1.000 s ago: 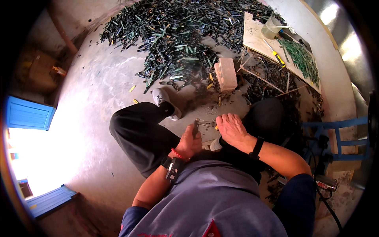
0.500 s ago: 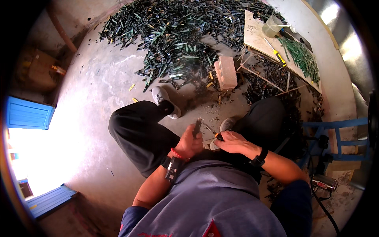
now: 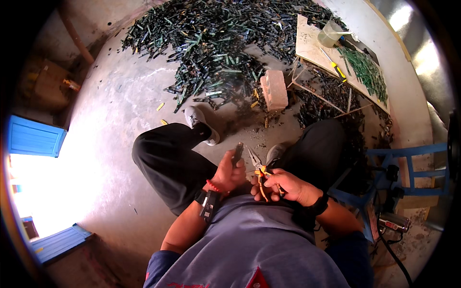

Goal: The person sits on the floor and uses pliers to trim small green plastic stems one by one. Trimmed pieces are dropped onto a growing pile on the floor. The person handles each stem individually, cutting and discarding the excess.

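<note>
My left hand, a red bead bracelet at its wrist, is closed around a short dark oblong piece. The piece's upper end sticks up past the fingers; its exact kind is not clear. In my right hand is a pair of long-nose pliers with orange and black handles. The metal jaws point up and slightly left, beside the dark piece but apart from it. Both hands are above my lap, between my knees.
A large heap of dark and green strips covers the floor ahead. A reddish brick stands before it. At right, a low board table bears a plastic cup, a yellow-handled screwdriver and green strips. A blue chair is nearby.
My right hand has turned and drawn slightly down and back, so the pliers' handles and spread jaws now show. My left hand stays almost still with the dark piece.
</note>
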`<state>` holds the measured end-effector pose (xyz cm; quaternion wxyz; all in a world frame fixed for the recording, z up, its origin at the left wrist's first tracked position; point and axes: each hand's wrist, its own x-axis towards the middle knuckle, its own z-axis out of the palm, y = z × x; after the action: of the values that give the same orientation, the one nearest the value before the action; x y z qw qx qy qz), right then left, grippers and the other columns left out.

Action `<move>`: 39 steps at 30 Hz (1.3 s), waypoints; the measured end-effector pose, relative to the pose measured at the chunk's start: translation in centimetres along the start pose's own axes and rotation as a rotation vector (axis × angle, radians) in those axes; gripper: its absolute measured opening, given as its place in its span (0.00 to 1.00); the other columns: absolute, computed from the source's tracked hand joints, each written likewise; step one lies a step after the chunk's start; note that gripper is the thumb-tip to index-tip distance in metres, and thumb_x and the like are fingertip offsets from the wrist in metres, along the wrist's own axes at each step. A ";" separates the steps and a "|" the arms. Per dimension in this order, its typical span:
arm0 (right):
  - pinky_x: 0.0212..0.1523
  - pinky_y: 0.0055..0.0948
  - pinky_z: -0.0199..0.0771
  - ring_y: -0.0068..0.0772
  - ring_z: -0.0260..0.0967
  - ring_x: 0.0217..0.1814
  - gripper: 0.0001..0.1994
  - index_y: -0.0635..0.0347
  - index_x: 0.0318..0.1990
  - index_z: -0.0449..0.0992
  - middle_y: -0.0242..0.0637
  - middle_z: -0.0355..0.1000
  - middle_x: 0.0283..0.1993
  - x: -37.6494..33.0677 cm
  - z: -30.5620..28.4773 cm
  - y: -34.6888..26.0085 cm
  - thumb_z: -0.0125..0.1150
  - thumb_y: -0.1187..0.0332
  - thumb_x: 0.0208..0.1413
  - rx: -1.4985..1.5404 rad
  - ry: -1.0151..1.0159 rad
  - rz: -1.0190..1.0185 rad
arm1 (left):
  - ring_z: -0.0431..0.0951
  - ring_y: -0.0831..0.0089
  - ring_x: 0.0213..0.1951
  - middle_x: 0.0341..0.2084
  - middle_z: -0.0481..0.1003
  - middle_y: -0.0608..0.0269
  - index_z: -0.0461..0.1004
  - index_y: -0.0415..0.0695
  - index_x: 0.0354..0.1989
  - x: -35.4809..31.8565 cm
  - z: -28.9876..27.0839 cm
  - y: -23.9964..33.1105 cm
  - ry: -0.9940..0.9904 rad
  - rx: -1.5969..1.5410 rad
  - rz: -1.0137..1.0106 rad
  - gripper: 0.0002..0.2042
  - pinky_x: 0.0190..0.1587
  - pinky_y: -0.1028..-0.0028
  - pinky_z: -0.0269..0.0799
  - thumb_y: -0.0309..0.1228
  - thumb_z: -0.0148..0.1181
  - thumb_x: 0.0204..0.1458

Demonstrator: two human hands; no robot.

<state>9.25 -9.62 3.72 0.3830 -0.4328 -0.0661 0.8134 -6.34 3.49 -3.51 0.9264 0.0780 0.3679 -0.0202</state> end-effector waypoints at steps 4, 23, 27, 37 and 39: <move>0.20 0.19 0.66 0.38 0.74 0.39 0.17 0.64 0.49 0.65 0.46 0.72 0.40 1.2 0.6 0.2 0.44 0.71 0.50 0.109 -0.086 0.004 | 0.43 0.82 0.09 0.07 0.47 0.76 0.56 0.51 0.15 -0.2 0.3 0.1 0.016 -0.015 0.042 0.22 0.12 0.78 0.39 0.52 0.36 0.55; 0.24 0.23 0.70 0.43 0.72 0.43 0.15 0.61 0.45 0.67 0.43 0.72 0.40 2.9 3.8 -0.2 0.44 0.65 0.52 0.346 -0.083 0.006 | 0.55 0.80 0.09 0.11 0.60 0.74 0.61 0.50 0.19 -0.4 -0.4 0.5 0.062 0.199 -0.017 0.26 0.10 0.80 0.45 0.62 0.36 0.49; 0.25 0.24 0.70 0.42 0.72 0.43 0.15 0.61 0.45 0.68 0.41 0.72 0.40 3.2 3.9 0.0 0.45 0.65 0.52 0.395 -0.044 0.001 | 0.52 0.81 0.07 0.09 0.58 0.75 0.60 0.50 0.18 0.3 -0.9 0.5 0.084 0.145 -0.043 0.26 0.08 0.81 0.42 0.62 0.36 0.49; 0.25 0.24 0.68 0.41 0.72 0.42 0.15 0.62 0.43 0.69 0.38 0.72 0.39 4.0 3.8 0.7 0.47 0.63 0.52 0.485 -0.063 -0.065 | 0.62 0.68 0.10 0.10 0.64 0.62 0.63 0.46 0.19 -1.2 1.4 0.9 0.003 0.086 -0.088 0.31 0.10 0.74 0.54 0.64 0.31 0.48; 0.25 0.23 0.68 0.41 0.72 0.41 0.14 0.63 0.42 0.70 0.38 0.72 0.37 4.1 3.6 0.9 0.47 0.63 0.52 0.485 -0.060 -0.070 | 0.65 0.64 0.11 0.11 0.66 0.56 0.65 0.44 0.20 -1.6 2.2 1.0 0.005 0.083 -0.097 0.33 0.11 0.73 0.57 0.65 0.30 0.48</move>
<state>4.69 -6.62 2.86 0.5013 -0.3015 0.1047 0.8042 -5.90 4.08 -0.75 0.9193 0.0986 0.3726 -0.0801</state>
